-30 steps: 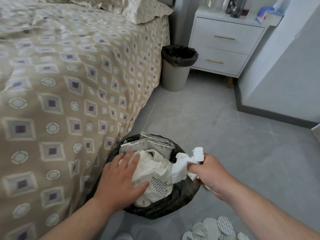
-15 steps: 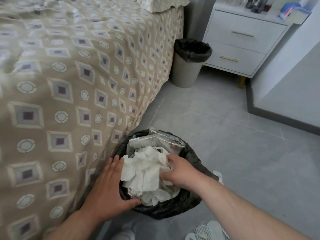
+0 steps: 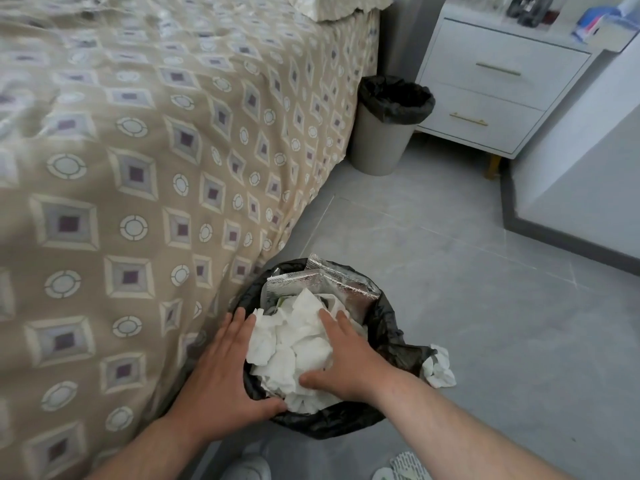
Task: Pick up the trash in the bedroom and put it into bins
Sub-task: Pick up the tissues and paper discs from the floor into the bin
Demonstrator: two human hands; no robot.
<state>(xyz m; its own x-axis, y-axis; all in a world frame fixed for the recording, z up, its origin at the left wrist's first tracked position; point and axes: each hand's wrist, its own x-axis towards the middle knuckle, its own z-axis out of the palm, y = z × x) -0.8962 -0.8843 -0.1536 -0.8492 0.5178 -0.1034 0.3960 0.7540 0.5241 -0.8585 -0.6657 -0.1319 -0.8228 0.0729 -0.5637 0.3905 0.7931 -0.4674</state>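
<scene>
Pressing tissues [image 3: 298,344] into the bin [image 3: 391,337], both hands, right hand [image 3: 346,362] and left hand [image 3: 221,372], lie flat and open; next, retrieving the stray tissue [image 3: 439,367] right of them.

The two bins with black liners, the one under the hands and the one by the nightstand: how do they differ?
The near bin is stuffed with crumpled white paper and foil packets; the far bin shows no trash above its rim. Both hands press on the near bin; nothing touches the far bin. Both stand beside the bed.

Patterned bed [image 3: 138,168], white nightstand [image 3: 498,88]
</scene>
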